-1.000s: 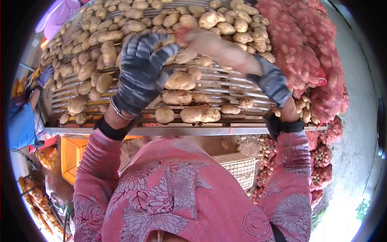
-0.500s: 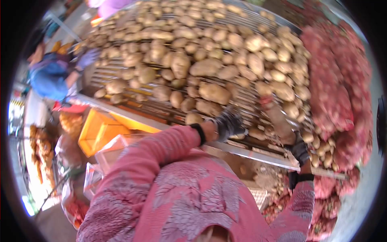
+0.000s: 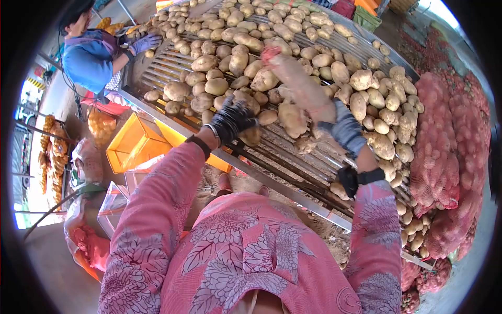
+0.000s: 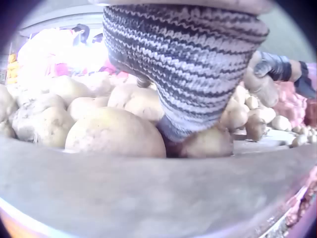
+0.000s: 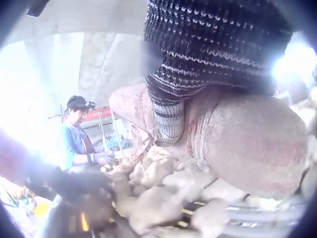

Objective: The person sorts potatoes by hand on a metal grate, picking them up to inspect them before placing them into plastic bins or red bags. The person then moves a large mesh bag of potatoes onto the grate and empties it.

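Padded roll, tan w/ a reddish far end, sits in the R hand of the person in pink: gloved fingers wrapped round its near end, the rest pointing away & leftward over the potatoes. Just L of the grip, a big potato; below it, bare slats of the rack. Further L, the L hand, striped glove too, touches potatoes nr the rack's edge; can't tell if it's pinching one. R of the grip, more potatoes heaped, then red mesh sacks. Beyond the L hand, off the rack, an orange-yellow crate. Farthest L, 2nd person in blue, purple glove on, at the rack's corner.
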### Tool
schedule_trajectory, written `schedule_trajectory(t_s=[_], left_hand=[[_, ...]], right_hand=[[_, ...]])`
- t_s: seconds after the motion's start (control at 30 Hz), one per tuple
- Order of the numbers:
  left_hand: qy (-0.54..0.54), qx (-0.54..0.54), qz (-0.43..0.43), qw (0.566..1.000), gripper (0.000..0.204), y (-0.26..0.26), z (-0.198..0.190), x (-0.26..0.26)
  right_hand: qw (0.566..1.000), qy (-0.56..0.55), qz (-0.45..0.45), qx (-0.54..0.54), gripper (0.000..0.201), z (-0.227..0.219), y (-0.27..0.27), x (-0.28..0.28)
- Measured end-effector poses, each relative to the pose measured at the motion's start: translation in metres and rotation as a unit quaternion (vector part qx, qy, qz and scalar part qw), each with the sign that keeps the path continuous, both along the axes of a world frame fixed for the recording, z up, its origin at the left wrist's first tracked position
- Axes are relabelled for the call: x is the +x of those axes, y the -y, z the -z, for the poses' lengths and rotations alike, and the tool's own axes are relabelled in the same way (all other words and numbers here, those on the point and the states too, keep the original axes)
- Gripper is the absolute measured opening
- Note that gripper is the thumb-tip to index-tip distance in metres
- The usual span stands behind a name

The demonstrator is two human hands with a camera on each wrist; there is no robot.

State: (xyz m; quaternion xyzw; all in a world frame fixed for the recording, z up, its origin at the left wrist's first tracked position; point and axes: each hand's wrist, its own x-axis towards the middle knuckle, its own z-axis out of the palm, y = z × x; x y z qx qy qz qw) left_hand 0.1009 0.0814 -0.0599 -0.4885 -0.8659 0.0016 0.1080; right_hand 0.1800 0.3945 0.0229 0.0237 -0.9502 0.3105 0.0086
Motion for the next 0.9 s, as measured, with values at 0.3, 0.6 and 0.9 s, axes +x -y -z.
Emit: schedule_trajectory(t_s=[0.3, 0.6, 0.9], left_hand=[[0.076, 0.084, -0.145, 0.983, 0.058, 0.091, -0.014, 0.011], [0.127, 0.214, -0.199, 0.948, 0.074, 0.107, -0.002, 0.052], [0.159, 0.138, -0.298, 0.931, 0.085, 0.110, 0.000, 0.033]], right_hand=[[0.892, 0.210, -0.098, 0.389, 0.037, 0.023, -0.053, 0.079], [0.902, -0.179, -0.248, 0.305, 0.026, 0.092, 0.046, -0.001], [0.908, -0.139, -0.297, 0.260, 0.026, 0.085, 0.109, -0.047]])
